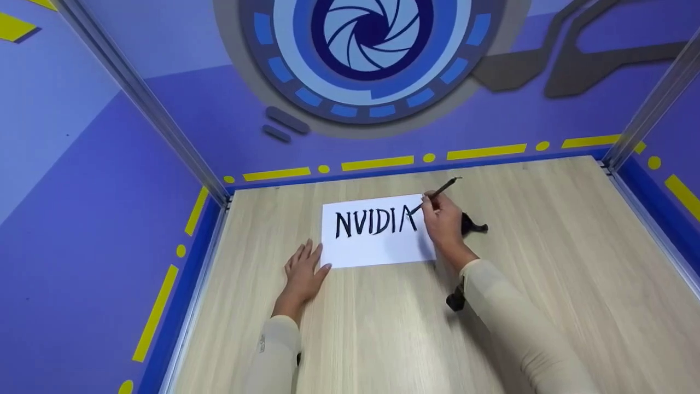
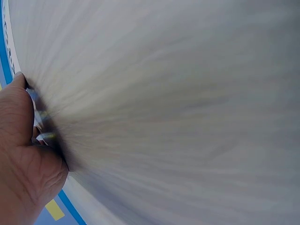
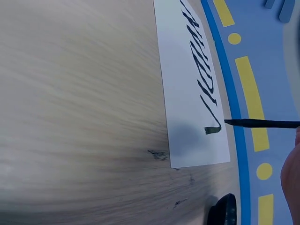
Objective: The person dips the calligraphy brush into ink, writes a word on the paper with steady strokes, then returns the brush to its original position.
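A white sheet of paper lies on the wooden table, with black brush lettering that reads like NVIDIA. My right hand pinches a thin dark brush, its tip slanting down at the last letter. In the right wrist view the brush points at that letter's wet-looking strokes; whether the tip touches the paper I cannot tell. My left hand rests with spread fingers at the sheet's left edge, thumb by the lower left corner. The left wrist view shows mostly the thumb side of this hand.
A black dish-like object with a stubby handle sits right of the paper, partly behind my right hand. Dark smudges mark the wood near the sheet. Blue-purple panels border the table at the back and both sides.
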Demonstrator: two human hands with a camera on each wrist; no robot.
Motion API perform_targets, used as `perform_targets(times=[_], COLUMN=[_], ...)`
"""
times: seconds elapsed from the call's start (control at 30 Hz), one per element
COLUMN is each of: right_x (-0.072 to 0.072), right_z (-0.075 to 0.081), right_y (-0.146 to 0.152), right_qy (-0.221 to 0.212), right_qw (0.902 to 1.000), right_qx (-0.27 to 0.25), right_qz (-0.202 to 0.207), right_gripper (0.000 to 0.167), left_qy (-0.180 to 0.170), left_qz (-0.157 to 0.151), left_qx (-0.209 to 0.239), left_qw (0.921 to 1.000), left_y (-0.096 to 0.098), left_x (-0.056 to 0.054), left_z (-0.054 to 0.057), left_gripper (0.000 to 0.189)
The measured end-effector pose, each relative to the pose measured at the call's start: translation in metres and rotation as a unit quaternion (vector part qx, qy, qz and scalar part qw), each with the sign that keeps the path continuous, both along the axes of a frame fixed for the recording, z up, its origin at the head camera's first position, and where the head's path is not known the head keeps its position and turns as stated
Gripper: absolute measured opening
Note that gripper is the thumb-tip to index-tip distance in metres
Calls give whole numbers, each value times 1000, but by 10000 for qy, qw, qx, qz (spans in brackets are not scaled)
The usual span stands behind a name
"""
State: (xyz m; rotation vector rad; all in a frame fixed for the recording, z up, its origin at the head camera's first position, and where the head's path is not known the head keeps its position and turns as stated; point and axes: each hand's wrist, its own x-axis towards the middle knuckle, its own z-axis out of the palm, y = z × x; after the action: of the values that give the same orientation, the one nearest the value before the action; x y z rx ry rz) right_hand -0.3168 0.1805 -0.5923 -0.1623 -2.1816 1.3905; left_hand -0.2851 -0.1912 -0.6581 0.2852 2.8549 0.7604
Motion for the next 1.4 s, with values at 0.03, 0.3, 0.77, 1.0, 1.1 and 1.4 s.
perform_targets(times=[0.03, 0.3, 0.77, 1.0, 1.1, 1.4], right_x=[0, -2, -5, -7, -7, -4], right_z=[-1, -9, -11, -10, -11, -12], right_y=[0, -1, -1, 0, 0, 3], right_qy=[-30, -129, -164, -246, -299, -408], right_qw=[10000, 9998, 9996, 9993, 9992, 9989], right_qx=[-21, -67, 35, 25, 25, 99], right_qz=[25, 161, 217, 265, 257, 200], right_gripper=[18, 18, 21, 22, 22, 23], left_qy=[-13, -47, -92, -37, -43, -32], left_qz=[5, 22, 55, 40, 32, 49], left_qx=[-13, 16, -28, -90, -67, -27], left_qw=[10000, 10000, 9999, 9999, 10000, 10000], left_y=[0, 1, 2, 1, 1, 2], left_x=[-1, -1, 0, 0, 0, 1], left_z=[0, 1, 2, 2, 2, 4], left_gripper=[68, 68, 68, 68, 68, 67])
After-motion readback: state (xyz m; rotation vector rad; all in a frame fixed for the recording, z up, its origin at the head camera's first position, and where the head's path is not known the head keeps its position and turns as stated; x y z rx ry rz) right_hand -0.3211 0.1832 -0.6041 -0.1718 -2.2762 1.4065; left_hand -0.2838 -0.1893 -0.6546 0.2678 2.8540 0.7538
